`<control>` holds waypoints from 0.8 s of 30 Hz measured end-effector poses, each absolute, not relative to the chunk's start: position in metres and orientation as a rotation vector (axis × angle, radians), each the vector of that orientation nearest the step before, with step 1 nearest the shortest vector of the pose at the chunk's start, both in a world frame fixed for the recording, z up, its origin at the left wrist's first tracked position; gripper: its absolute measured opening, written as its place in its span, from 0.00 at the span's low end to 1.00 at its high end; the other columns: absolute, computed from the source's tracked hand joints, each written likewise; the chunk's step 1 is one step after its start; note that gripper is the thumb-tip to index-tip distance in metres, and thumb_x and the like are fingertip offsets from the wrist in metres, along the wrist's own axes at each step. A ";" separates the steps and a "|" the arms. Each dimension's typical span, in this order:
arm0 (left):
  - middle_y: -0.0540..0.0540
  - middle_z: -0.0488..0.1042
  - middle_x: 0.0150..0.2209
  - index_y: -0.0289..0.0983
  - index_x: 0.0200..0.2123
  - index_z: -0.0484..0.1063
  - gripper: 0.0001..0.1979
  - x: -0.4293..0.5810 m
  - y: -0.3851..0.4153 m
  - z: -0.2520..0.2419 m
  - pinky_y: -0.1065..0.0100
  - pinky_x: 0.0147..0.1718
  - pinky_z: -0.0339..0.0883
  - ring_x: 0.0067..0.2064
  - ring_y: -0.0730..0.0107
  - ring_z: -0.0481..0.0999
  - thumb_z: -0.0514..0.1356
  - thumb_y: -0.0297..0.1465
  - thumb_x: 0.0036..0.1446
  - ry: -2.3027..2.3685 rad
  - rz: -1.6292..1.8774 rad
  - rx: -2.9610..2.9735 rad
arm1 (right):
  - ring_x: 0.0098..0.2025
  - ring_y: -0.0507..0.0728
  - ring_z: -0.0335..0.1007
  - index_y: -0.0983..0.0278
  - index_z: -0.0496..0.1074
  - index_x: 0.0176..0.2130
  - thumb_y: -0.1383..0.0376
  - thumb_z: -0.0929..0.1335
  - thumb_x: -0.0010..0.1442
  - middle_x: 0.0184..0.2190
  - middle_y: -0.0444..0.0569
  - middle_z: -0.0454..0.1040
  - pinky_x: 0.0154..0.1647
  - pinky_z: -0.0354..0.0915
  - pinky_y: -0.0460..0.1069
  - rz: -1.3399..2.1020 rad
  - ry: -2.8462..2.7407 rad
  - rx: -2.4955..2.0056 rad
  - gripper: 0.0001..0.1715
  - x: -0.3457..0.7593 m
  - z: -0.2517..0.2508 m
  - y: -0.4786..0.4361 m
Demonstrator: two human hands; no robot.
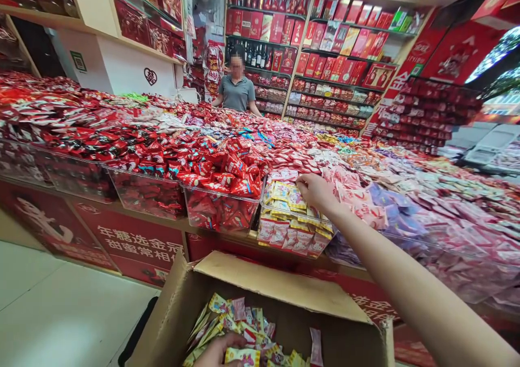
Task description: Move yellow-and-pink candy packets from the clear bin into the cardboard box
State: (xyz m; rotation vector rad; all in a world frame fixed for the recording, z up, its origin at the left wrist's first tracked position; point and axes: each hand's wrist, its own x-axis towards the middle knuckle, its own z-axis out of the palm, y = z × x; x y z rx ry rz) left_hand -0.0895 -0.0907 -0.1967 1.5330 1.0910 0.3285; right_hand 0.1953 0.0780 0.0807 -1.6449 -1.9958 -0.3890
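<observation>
My right hand (314, 191) reaches out over a clear bin (284, 231) of yellow and pink candy packets (284, 196), fingers curled down onto the top of the pile. My left hand (219, 351) is down inside an open cardboard box (260, 280) at the bottom of the view, closed on a bunch of the same yellow and pink packets (244, 329). Only part of that hand shows at the frame's lower edge.
A long counter holds several clear bins; red wrapped candy (219, 172) fills the bin to the left, pink and purple sweets (385, 204) lie to the right. A person in a grey shirt (236, 91) stands behind the counter. Shelves of red boxes (333, 47) line the back wall.
</observation>
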 end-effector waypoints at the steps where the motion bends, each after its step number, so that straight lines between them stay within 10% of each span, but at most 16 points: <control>1: 0.49 0.72 0.41 0.40 0.39 0.69 0.18 -0.089 -0.091 -0.194 0.67 0.46 0.56 0.46 0.61 0.67 0.59 0.32 0.40 1.109 0.344 1.505 | 0.34 0.55 0.66 0.67 0.71 0.31 0.68 0.60 0.53 0.29 0.52 0.73 0.37 0.60 0.48 -0.406 -1.948 -1.589 0.11 0.194 0.084 0.073; 8: 0.42 0.73 0.41 0.33 0.42 0.67 0.23 -0.083 -0.097 -0.142 0.66 0.38 0.63 0.40 0.64 0.71 0.61 0.36 0.41 0.936 0.513 1.139 | 0.33 0.53 0.67 0.61 0.69 0.37 0.65 0.62 0.53 0.32 0.48 0.72 0.34 0.63 0.48 -0.031 -1.747 -1.262 0.10 0.162 0.074 -0.059; 16: 0.48 0.75 0.27 0.32 0.37 0.67 0.17 -0.080 -0.109 -0.115 0.72 0.25 0.65 0.27 0.72 0.74 0.62 0.35 0.44 0.906 0.485 0.911 | 0.32 0.53 0.66 0.64 0.64 0.43 0.62 0.64 0.52 0.34 0.51 0.70 0.29 0.64 0.47 1.005 -1.486 -1.530 0.17 0.116 -0.074 -0.162; 24: 0.50 0.74 0.20 0.33 0.27 0.67 0.13 -0.062 -0.115 -0.108 0.74 0.21 0.64 0.20 0.76 0.69 0.62 0.37 0.42 0.840 0.565 1.014 | 0.21 0.49 0.60 0.65 0.63 0.26 0.56 0.63 0.52 0.20 0.42 0.64 0.23 0.61 0.45 1.352 -0.967 -1.304 0.13 0.097 -0.094 -0.162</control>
